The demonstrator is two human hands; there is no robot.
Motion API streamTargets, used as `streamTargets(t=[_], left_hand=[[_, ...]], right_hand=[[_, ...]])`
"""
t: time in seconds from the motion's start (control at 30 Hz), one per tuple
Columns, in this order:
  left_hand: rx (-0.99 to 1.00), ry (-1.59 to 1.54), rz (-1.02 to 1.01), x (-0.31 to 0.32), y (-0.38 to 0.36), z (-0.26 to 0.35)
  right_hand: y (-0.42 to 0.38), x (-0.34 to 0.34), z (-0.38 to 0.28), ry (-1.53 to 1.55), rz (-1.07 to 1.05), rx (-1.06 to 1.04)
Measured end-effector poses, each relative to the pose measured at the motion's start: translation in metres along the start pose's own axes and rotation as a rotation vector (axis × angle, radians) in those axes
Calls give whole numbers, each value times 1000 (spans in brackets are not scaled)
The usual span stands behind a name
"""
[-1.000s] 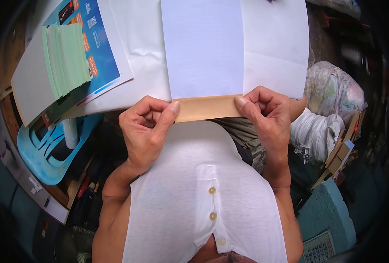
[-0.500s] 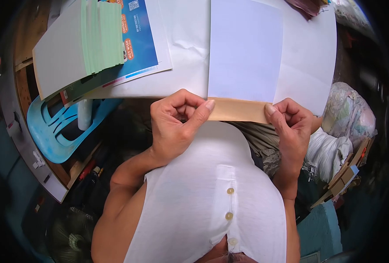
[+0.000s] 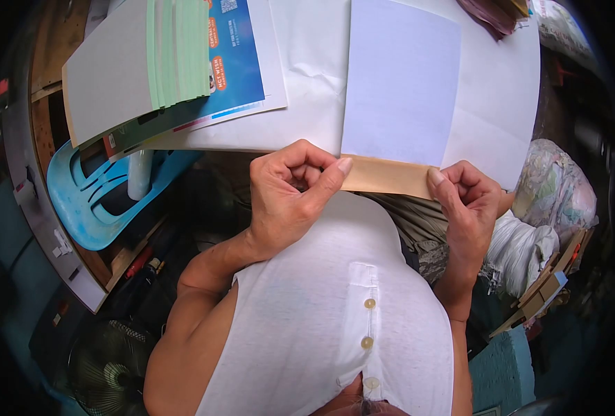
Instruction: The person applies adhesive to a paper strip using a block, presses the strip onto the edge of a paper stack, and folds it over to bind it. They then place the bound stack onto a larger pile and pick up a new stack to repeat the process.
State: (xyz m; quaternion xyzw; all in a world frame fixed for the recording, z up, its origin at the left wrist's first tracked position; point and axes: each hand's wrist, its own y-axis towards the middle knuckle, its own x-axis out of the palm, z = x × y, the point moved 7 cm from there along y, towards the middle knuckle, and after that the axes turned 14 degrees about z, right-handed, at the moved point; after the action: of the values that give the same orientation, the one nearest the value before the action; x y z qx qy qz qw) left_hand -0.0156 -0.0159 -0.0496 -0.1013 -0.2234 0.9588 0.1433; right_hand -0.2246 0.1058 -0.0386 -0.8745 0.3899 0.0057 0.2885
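Note:
A pale lavender sheet (image 3: 401,83) lies on the white-covered table, and a tan paper-like strip (image 3: 388,176) runs along its near edge. The strip hangs over the table's front edge, just above my lap. My left hand (image 3: 299,182) pinches the strip's left end between thumb and curled forefinger. At the right end, my right hand (image 3: 468,197) grips it in the same way, thumb on top. Between the two hands the strip is stretched fairly flat. The fingers beneath it are hidden.
A stack of green-edged sheets with a grey board (image 3: 110,76) rests on a blue printed poster (image 3: 241,69) at the table's left. Below stands a blue plastic chair (image 3: 78,201). A fan (image 3: 110,367) is at lower left; plastic-wrapped bundles (image 3: 555,184) sit at right.
The camera view has shifted slightly, so the table and papers appear farther right. Both hands keep their pinch on the strip's ends.

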Motion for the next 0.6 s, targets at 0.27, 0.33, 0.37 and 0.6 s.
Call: streamTargets(t=[0.27, 0.33, 0.37, 0.6], left_hand=[[-5, -6, 11, 0, 0, -1], [-2, -8, 14, 0, 0, -1], [3, -6, 16, 0, 0, -1], [6, 13, 31, 0, 1, 0]], right_hand=[[0, 0, 0, -4, 0, -8], [1, 0, 0, -12, 4, -11], [1, 0, 0, -17, 7, -12], [2, 1, 0, -4, 0, -23]])
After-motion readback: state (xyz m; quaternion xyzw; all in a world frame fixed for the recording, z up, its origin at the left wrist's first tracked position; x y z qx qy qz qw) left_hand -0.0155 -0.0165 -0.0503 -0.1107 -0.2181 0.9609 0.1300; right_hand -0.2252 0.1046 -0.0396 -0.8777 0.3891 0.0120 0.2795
